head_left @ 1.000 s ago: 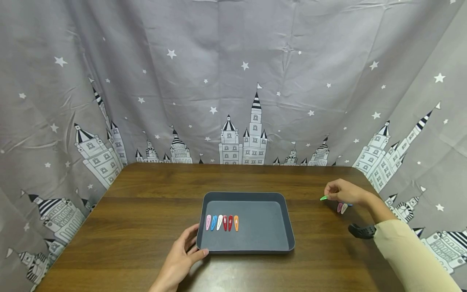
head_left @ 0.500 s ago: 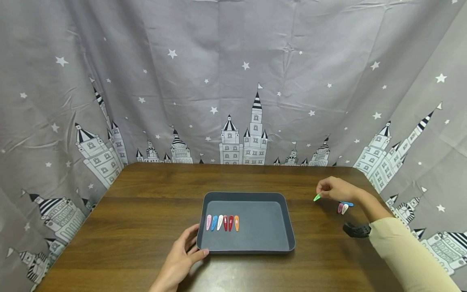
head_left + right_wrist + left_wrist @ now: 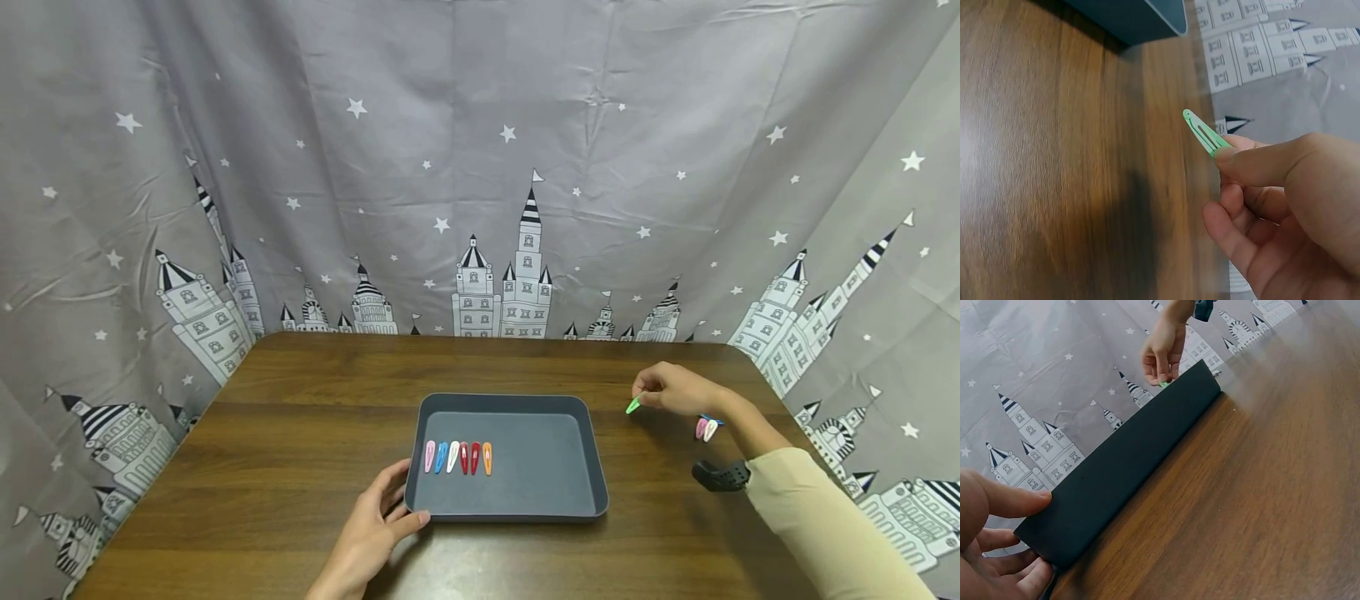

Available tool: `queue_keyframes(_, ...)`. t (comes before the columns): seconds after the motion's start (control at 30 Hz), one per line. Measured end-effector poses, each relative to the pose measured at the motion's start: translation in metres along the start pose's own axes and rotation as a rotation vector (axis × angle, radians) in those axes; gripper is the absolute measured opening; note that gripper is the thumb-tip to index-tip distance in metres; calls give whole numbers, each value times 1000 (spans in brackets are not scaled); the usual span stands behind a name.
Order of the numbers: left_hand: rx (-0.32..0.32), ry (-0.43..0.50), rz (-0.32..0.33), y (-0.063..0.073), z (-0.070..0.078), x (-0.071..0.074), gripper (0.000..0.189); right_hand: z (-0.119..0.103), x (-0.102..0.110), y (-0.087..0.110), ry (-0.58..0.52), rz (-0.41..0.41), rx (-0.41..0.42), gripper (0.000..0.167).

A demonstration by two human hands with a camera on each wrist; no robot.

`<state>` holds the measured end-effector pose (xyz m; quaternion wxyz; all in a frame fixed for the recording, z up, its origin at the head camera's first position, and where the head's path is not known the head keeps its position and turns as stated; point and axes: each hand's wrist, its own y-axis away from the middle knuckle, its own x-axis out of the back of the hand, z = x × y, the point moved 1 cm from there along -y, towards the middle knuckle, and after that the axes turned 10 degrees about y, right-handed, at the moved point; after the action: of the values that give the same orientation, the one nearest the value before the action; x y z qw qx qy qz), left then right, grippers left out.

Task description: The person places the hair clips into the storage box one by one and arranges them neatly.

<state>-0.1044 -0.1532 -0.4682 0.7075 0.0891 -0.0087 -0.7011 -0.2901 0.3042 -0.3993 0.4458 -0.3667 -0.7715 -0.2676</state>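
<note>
Between thumb and forefinger my right hand point(image 3: 678, 390) pinches a green snap hair clip point(image 3: 1205, 132), held above the table to the right of the tray. My left hand point(image 3: 371, 521) grips the near left corner of the dark grey tray point(image 3: 517, 510), thumb on the outer front wall in the left wrist view. Inside the tray's left half lies a row of hair clips: pink point(image 3: 430, 457), blue point(image 3: 442, 457), white point(image 3: 453, 457), two red point(image 3: 469, 458) and orange point(image 3: 487, 458). Behind the right hand, a pink clip point(image 3: 701, 428), a white clip point(image 3: 711, 431) and a partly hidden blue clip point(image 3: 712, 420) lie on the table.
The brown wooden table point(image 3: 300, 433) carries the tray near its middle. A grey curtain point(image 3: 480, 167) printed with castles and stars hangs behind and beside it. On the right wrist is a dark band point(image 3: 722, 477).
My right hand has moved left toward the tray with the green hair clip, away from the loose clips, which show more plainly. The left hand stays on the tray corner.
</note>
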Motion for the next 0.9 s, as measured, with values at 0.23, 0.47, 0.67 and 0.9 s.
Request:
queue_keyframes(0.23, 7, 1, 5, 0, 1, 0, 77, -13, -2, -9, -2, 6, 50, 11)
queue_keyframes(0.47, 19, -3, 2, -1, 1, 1, 77, -29, -5, -22, -17, -3, 92, 14)
queue_keyframes(0.67, 17, 4, -2, -1, 0, 2, 77, -39, -9, -32, -37, -29, 96, 8)
queue_keyframes(0.9, 16, 0, 0, -1, 0, 2, 77, -49, -14, -43, -36, -52, 135, 10)
